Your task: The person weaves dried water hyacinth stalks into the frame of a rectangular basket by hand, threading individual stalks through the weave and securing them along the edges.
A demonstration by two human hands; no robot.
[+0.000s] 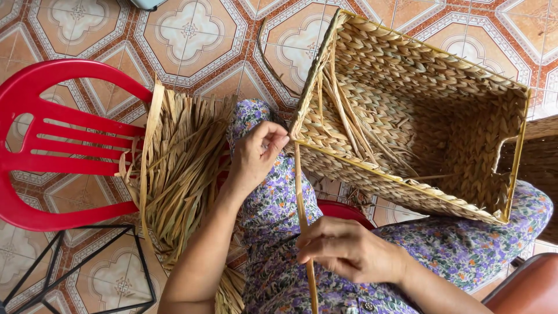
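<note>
Your left hand (256, 152) pinches the strand (302, 203) at the basket (418, 116) rim, mid-frame; your right hand (349, 250) grips it lower, bottom centre. Pull too hard and the dry strand may snap or slip free.

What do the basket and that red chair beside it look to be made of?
Basket: seemingly dried plant fibre, braided; tan, matte plaits, loose strands inside. The strip both hands hold looks alike. Red chair: probably moulded plastic, smooth with a slight sheen.
</note>
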